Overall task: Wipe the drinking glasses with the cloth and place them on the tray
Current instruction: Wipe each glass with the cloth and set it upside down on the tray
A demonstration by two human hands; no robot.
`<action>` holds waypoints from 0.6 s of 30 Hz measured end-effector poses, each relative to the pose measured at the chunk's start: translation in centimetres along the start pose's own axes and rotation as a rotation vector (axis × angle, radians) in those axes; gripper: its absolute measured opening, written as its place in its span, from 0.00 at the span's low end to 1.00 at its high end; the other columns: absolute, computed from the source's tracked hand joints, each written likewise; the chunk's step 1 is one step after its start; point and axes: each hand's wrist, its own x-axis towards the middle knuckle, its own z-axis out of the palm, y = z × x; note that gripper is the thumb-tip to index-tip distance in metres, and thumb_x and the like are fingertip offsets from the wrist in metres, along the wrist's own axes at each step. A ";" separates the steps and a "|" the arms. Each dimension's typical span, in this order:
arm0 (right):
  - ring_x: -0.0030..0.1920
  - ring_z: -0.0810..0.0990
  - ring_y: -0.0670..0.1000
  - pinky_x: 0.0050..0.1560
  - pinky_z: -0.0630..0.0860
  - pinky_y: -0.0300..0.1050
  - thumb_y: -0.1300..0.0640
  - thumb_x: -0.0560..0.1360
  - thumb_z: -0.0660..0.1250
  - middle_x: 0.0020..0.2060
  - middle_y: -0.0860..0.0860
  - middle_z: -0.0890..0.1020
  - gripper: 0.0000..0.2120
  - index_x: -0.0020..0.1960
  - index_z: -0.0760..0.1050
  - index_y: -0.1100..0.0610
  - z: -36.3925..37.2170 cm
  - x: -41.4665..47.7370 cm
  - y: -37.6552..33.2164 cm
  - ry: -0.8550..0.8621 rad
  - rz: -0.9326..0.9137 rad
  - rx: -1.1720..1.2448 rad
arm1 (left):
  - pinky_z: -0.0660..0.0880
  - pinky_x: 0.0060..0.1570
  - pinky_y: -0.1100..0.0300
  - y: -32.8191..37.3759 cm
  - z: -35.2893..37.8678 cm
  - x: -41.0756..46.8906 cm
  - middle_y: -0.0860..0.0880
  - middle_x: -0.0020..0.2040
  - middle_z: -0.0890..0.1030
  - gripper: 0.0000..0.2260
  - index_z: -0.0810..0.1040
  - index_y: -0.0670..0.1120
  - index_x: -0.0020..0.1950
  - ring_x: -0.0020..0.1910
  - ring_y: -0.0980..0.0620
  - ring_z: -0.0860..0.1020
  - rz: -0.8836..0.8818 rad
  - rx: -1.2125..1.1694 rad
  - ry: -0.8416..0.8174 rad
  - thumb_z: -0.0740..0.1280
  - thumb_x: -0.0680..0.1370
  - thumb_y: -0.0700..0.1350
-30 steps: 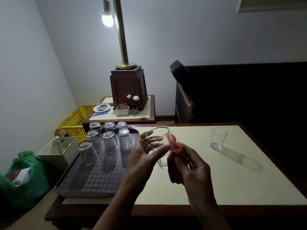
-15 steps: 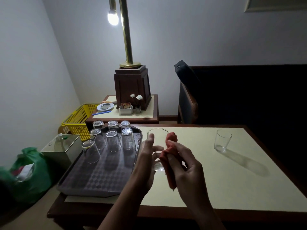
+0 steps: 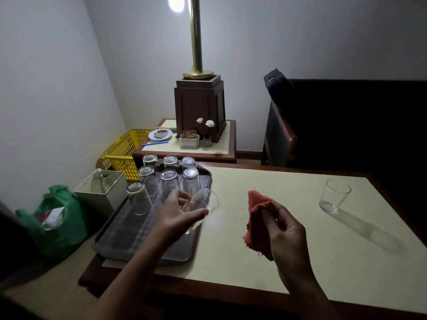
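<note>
My left hand (image 3: 178, 212) grips a clear drinking glass (image 3: 206, 200), tilted on its side above the right edge of the dark patterned tray (image 3: 129, 234). Several glasses (image 3: 169, 179) stand upside down on the tray's far half. My right hand (image 3: 283, 229) holds the crumpled orange cloth (image 3: 256, 218) over the cream tabletop, apart from the held glass. One more glass (image 3: 333, 196) stands upright at the table's right side.
The cream table (image 3: 288, 239) has a dark wooden rim. Behind it a side table (image 3: 187, 148) carries a lamp base, a saucer and small flowers. A yellow basket (image 3: 124, 151), a white bin (image 3: 101, 188) and a green bag (image 3: 57, 218) sit at the left. A dark chair (image 3: 346, 125) stands behind.
The hands have parted: my left hand carried the glass left over the tray's edge and tipped it sideways. My right hand drew the cloth off the glass toward the right.
</note>
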 end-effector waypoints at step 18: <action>0.53 0.85 0.55 0.32 0.82 0.40 0.55 0.81 0.67 0.56 0.52 0.85 0.15 0.67 0.80 0.48 -0.7 3.1 3.0 -0.004 0.038 -0.057 | 0.72 0.60 0.45 -5.6 -3.6 12.1 0.45 0.61 0.74 0.28 0.73 0.52 0.68 0.63 0.41 0.75 0.131 1.106 -0.168 0.76 0.69 0.49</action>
